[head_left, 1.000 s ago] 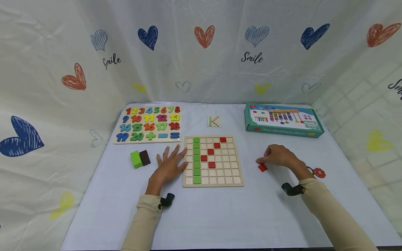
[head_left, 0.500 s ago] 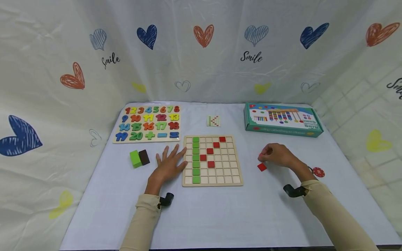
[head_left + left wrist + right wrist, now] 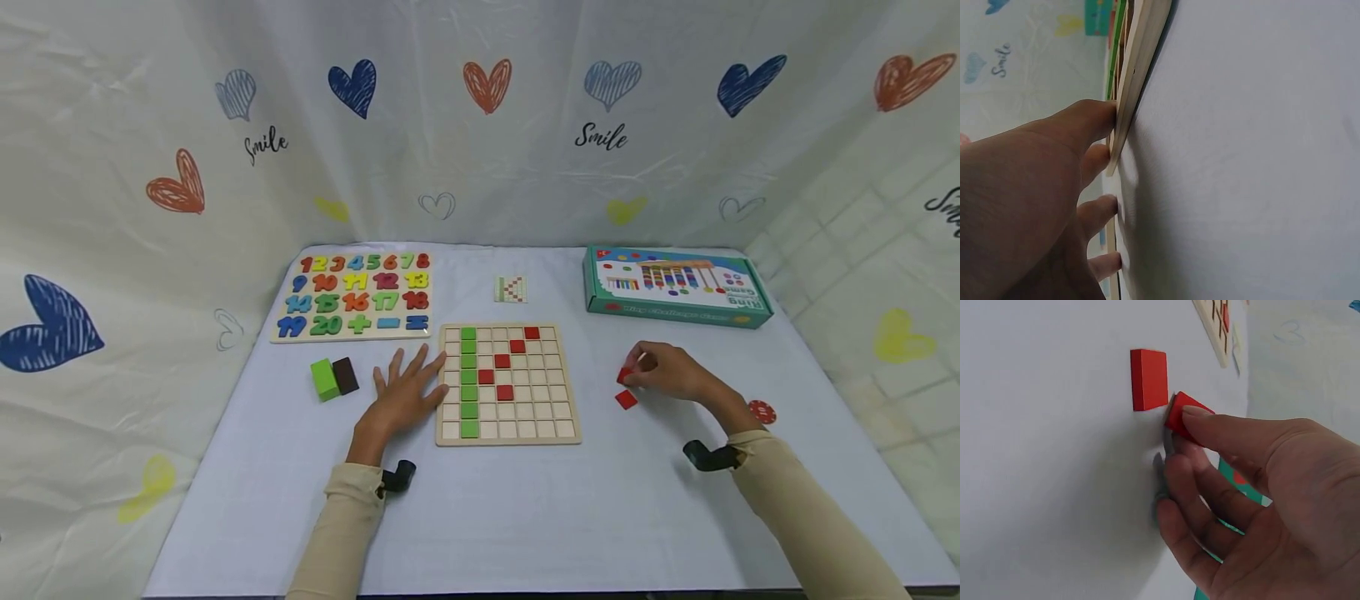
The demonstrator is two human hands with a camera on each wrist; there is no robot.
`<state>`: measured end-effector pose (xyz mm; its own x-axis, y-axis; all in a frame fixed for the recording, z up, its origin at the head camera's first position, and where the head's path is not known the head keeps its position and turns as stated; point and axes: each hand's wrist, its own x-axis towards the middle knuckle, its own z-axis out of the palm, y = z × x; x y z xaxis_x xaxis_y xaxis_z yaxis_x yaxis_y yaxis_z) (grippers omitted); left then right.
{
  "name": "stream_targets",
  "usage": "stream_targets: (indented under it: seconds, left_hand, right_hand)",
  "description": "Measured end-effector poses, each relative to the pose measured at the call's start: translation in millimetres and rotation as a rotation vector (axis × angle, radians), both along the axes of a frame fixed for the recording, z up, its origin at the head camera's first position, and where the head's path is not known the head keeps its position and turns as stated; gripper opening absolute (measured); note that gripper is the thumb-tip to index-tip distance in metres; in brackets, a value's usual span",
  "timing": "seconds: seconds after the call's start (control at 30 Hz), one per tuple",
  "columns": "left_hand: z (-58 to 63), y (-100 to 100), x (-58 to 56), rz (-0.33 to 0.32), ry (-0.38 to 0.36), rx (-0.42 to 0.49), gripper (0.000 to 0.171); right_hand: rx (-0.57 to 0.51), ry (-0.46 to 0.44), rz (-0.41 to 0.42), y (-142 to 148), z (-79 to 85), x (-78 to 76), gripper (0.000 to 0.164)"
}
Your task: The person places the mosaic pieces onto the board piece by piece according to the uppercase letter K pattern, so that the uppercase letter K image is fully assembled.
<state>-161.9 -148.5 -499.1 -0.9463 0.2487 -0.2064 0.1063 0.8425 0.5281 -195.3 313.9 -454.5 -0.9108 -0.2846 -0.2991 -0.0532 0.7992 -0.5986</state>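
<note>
A square wooden grid board (image 3: 570, 429) lies mid-table, with a column of green tiles (image 3: 469, 392) and several red tiles (image 3: 502, 361) rising diagonally to the right. My left hand (image 3: 405, 400) is spread, thumb and a finger touching the board's left edge; the left wrist view shows the thumb (image 3: 1094, 119) against its side. Right of the board, my right hand (image 3: 663, 371) pinches a red square tile (image 3: 1186, 415) between thumb and fingers. Another red tile (image 3: 1150, 379) lies flat on the cloth just beside it.
A number puzzle board (image 3: 352, 300) stands back left, near a green block (image 3: 325, 380) and a dark brown block (image 3: 345, 376). Behind the grid lies a small pattern card (image 3: 511, 289). A teal game box (image 3: 678, 287) sits back right; a red disc (image 3: 762, 412) is beside the right wrist.
My right hand has taken hold of one red tile, lifting and tilting it up off the cloth. The other red tile and my left hand stay where they were.
</note>
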Motion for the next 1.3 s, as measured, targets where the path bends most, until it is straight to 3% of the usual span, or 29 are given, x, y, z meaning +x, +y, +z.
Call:
stream_targets:
  seconds: [0.3, 0.6, 0.8, 1.13, 1.3]
  left_hand:
    - [-0.1, 0, -0.4, 0.003, -0.007, -0.003, 0.067]
    - [0.4, 2, -1.8, -0.003, -0.001, -0.006, 0.067]
    - [-0.7, 1, -0.2, 0.013, -0.005, -0.003, 0.067]
    - [-1.5, -1, 1.3, 0.010, 0.006, 0.012, 0.066]
    - [-0.4, -1, 1.2, 0.003, 0.007, 0.002, 0.067]
  right_hand:
    - [-0.105, 0.081, 0.025, -31, -6.2, -2.4, 0.017]
    - [-0.189, 0.064, 0.184, -99, -3.8, 5.9, 0.014]
    - [-0.240, 0.055, 0.280, -131, -15.1, 17.6, 0.015]
    - [-0.202, 0.101, 0.266, -141, -25.0, 26.2, 0.013]
    - [-0.220, 0.114, 0.280, -139, -23.6, 28.6, 0.024]
